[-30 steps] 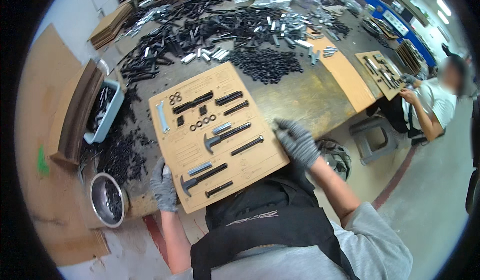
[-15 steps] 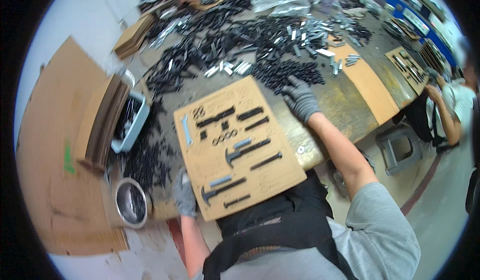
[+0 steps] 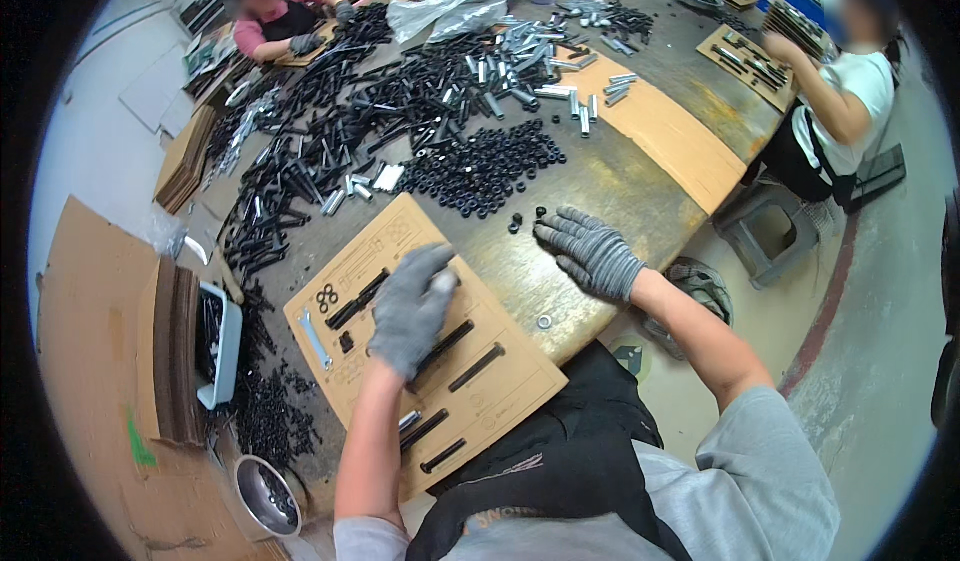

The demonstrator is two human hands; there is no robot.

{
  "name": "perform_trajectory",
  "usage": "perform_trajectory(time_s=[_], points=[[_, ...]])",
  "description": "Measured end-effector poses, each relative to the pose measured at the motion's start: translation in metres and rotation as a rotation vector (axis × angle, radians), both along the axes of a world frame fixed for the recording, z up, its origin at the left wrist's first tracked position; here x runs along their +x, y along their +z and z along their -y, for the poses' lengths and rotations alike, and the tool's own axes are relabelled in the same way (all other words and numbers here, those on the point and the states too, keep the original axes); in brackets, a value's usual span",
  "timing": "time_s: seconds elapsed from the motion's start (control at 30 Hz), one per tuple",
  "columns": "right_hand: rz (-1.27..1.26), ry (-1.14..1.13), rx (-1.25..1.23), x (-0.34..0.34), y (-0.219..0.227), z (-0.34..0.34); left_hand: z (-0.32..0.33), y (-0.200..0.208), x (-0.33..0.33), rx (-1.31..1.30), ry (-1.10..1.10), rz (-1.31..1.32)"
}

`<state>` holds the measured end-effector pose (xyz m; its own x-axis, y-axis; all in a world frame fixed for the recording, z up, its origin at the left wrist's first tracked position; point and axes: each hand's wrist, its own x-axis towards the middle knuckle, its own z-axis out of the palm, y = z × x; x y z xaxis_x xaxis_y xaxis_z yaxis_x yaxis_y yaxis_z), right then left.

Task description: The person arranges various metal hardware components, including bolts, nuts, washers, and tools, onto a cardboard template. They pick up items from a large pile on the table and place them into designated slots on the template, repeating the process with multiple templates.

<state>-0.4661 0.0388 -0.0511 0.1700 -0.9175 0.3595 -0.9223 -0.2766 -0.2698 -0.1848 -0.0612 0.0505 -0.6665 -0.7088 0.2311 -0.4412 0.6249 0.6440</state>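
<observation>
A brown cardboard sheet with printed outlines lies tilted at the table's near edge, partly over my lap. Over its middle is my left hand, grey-gloved, fingers curled down; whatever they hold is hidden. Around it on the sheet are a small silver wrench, black rings, a long black part and black bolts. My right hand, also gloved, rests on the tabletop right of the sheet, fingers stretched out. A few small black nuts lie by its fingertips.
Beyond the sheet spread a heap of black nuts, black bolts and silver tubes. A metal bowl and a pale blue bin stand left. Two people work at the far left and right. A grey stool stands right.
My left hand has left the sheet's lower left edge and moved over its middle. My right hand has drawn back from the nut heap, with a few nuts now beside its fingertips. The view has shifted.
</observation>
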Motion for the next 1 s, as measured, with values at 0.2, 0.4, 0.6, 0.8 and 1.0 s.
perform_trajectory(time_s=[0.2, 0.4, 0.6, 0.8, 1.0], points=[[0.504, -0.215, -0.224, -0.01, -0.01, -0.009, 0.033, -0.051, -0.116, -0.142, -0.09, 0.37], [0.679, -0.535, -0.234, -0.014, -0.01, -0.009, 0.04, -0.07, -0.135, -0.123, -0.077, 0.476], [0.35, -0.35, -0.149, -0.021, -0.005, -0.004, 0.019, -0.066, -0.124, -0.116, -0.073, 0.469], [0.169, -0.212, 0.022, -0.025, 0.009, 0.011, 0.03, -0.067, -0.115, -0.118, -0.053, 0.444], [0.133, -0.203, 0.125, -0.023, 0.013, 0.012, 0.033, -0.06, -0.116, -0.08, -0.08, 0.509]])
